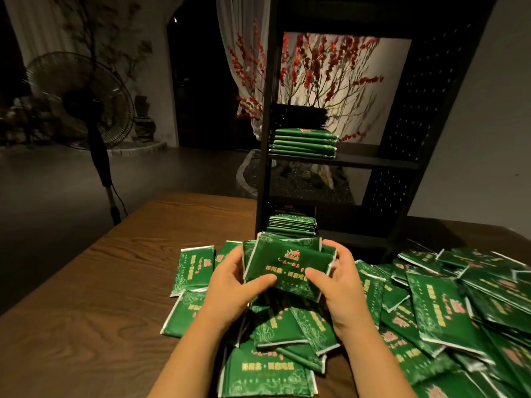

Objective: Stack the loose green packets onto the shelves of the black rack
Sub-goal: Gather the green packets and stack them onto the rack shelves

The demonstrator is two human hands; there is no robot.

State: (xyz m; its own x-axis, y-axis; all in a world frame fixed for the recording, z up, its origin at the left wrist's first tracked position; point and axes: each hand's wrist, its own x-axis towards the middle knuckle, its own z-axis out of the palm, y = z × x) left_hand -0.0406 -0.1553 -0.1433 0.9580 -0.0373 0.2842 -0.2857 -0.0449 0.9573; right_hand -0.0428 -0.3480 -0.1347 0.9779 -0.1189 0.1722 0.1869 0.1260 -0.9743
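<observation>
Loose green foil packets (267, 372) lie heaped nearest, spread over the brown wooden counter (86, 297). Both hands clasp a small bundle of packets (290, 268): left hand (232, 285) and right hand (339, 282) curl fingers round its sides, thumbs on top. Gathering seems done; next it likely needs lifting onto the black metal rack (402, 133), beside the stacks already shelved (304, 142).

The packets (287, 268) are wrapped in glossy green film. The table (115, 282) is made of grained wood, the rack (402, 139) of matt black perforated metal.
</observation>
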